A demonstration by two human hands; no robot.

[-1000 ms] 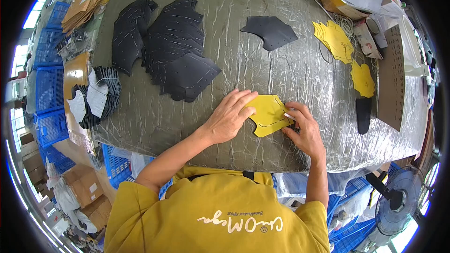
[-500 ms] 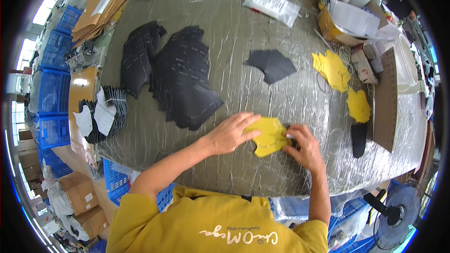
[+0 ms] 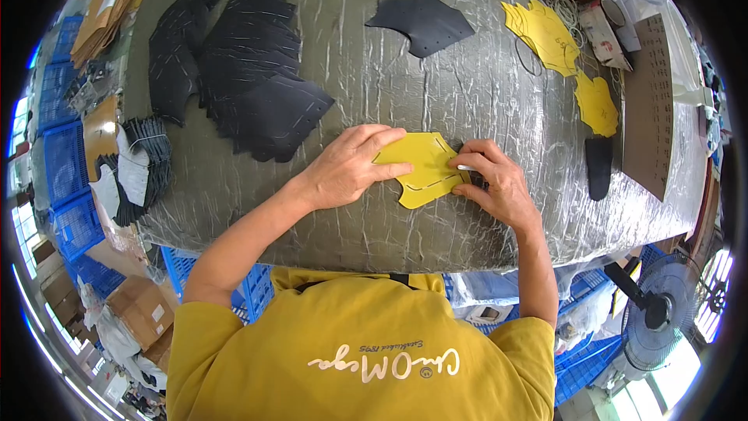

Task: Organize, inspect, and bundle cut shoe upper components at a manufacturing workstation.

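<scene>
A yellow template with slots cut along its edges lies on the table in front of me. My left hand presses on its left side, thumb and forefinger stretched out over the surface. At the right edge of the template, my right hand is closed in a pinch round a slim pale-tipped tool; most of it is hidden by the fingers, so its kind is unclear. Beyond the template lies a single dark cut piece. Farther left, dark pieces with pale marks overlap in a fanned pile.
More yellow templates and a narrow black piece lie at right, beside an upright cardboard sheet. A tied bundle of dark pieces sits at the left edge. A fan stands below the table's right end.
The view has shifted, so the table's things appear higher in it. Both hands stay at the yellow template, the left on its left side and the right at its right edge.
</scene>
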